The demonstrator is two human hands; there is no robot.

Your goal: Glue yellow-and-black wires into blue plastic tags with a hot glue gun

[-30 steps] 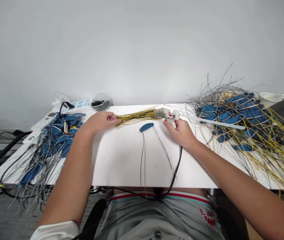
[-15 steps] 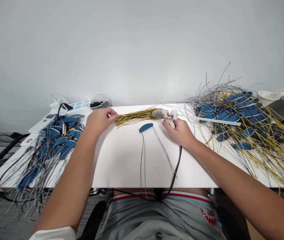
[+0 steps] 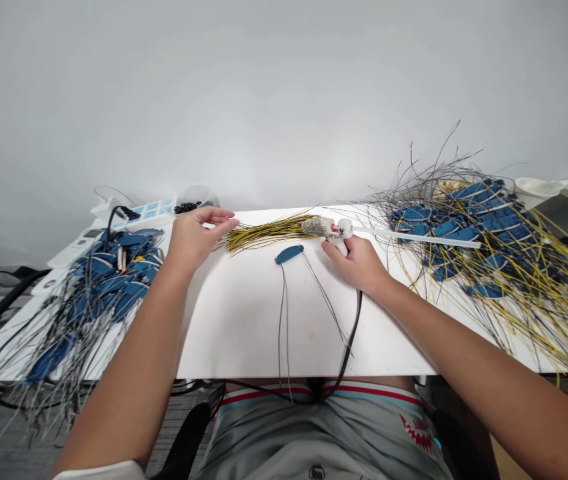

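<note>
My right hand [image 3: 357, 260] is wrapped round a white hot glue gun [image 3: 337, 245], with a long pale glue stick [image 3: 419, 238] sticking out of its back to the right. The gun's front end meets a bundle of yellow and black wires [image 3: 267, 233] on the table. By the bundle's left end, my left hand [image 3: 199, 233] has its fingers stretched out, with thumb and fingertips close together but nothing visible between them. Just below the bundle lies a small blue curved piece [image 3: 289, 254] with thin dark wires trailing towards the front edge.
To the left, blue pieces with grey wires [image 3: 99, 287] are heaped beside a white power strip [image 3: 77, 250]. A clear bowl of small black parts [image 3: 199, 198] stands behind my left hand. At right sits a large pile of blue pieces with yellow and black wires [image 3: 494, 233]. The gun's black cord [image 3: 351, 347] crosses the front edge.
My left hand has drawn slightly left and its fingers have straightened, coming away from the wire ends. My right hand and the glue gun have hardly moved.
</note>
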